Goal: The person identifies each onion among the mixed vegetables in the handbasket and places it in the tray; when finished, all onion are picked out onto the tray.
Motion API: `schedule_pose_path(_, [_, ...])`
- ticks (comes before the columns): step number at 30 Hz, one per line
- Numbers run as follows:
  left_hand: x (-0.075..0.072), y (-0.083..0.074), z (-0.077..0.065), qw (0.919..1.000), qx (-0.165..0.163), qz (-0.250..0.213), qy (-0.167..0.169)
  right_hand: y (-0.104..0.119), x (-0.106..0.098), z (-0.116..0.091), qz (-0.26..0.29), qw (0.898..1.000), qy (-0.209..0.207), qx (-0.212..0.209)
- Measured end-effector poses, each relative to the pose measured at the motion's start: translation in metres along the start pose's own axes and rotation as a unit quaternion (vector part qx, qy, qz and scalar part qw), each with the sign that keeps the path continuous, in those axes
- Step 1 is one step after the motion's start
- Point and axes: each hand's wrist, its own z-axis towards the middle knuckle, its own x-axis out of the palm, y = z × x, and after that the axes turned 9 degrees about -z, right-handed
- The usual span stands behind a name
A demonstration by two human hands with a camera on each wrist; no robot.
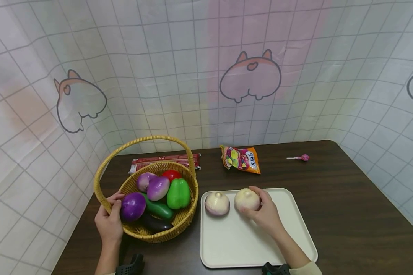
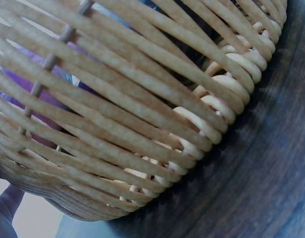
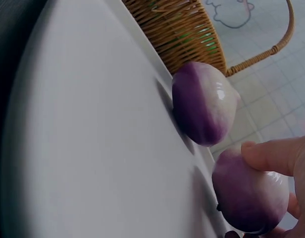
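My right hand [image 1: 266, 214] pinches the right turnip [image 1: 246, 199] on the far side of the tray [image 1: 234, 244]; glossy skin could slip. My left hand [image 1: 111, 219] grips the left rim of the basket [image 1: 160, 237]; pulling might tip it.

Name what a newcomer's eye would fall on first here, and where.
The wicker basket on the left probably comes first, its green pepper vivid and the left hand at its rim. Then the right hand, gripping one of two white-and-purple vegetables at the far side of the pale tray.
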Motion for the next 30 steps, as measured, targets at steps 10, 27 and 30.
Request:
schedule_pose_path(10, [0.0000, 0.0005, 0.0001, 1.0000, 0.001, -0.007, 0.001, -0.0005, 0.0054, -0.0005, -0.053, 0.998, -0.014, -0.023])
schedule_pose_path(27, [-0.0026, 0.0035, 0.0007, 0.9999, 0.006, -0.012, 0.004, 0.0006, 0.0089, -0.0028, -0.045, 0.998, -0.021, -0.034])
schedule_pose_path(30, [-0.0022, 0.0030, 0.0010, 0.9999, 0.005, -0.011, 0.003, 0.0006, 0.0092, -0.0027, -0.048, 0.998, -0.027, -0.040])
